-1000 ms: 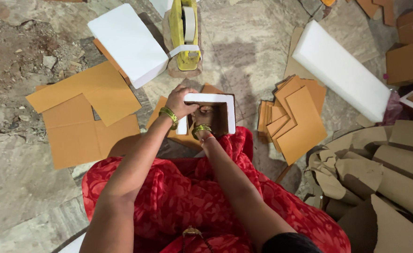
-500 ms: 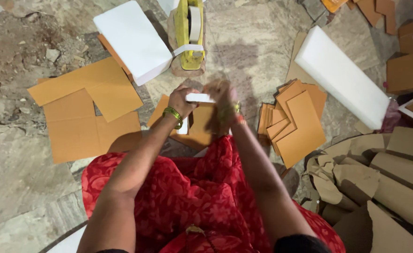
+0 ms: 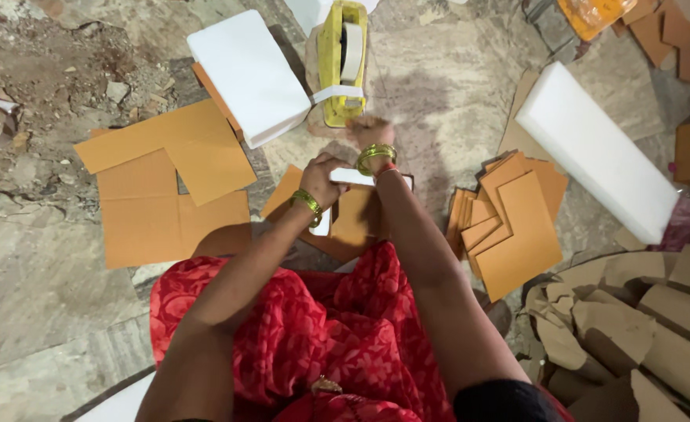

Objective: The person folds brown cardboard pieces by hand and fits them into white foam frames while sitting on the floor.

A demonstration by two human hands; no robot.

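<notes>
I look down at a worn stone floor (image 3: 439, 86), mottled grey and brown, with grit and small rubble at far left. I sit on it, red patterned cloth (image 3: 321, 328) over my lap.

My left hand (image 3: 323, 178) has its fingers closed on the near left end of a small box (image 3: 353, 205), brown card with a white edge, which sits on the floor just beyond my knees. My right hand (image 3: 368, 131) reaches farther out to the near end of a yellow tape dispenser (image 3: 341, 62), where a white strip of tape (image 3: 337, 94) runs across to the left. The hand is blurred; I cannot tell whether its fingers are closed on the tape or only touching it.

A white foam block (image 3: 247, 74) lies just left of the dispenser, partly on brown card. Flat card sheets (image 3: 169, 184) overlap at left. A pile of smaller card pieces (image 3: 513, 227) lies at right, and a long white foam slab (image 3: 595, 148) beyond it. Crumpled card scraps (image 3: 642, 320) fill the near right corner.

My arms hide most of the box. An orange bag at the far edge, brown boxes at right and a tape ring at far left are cut off by the frame.
</notes>
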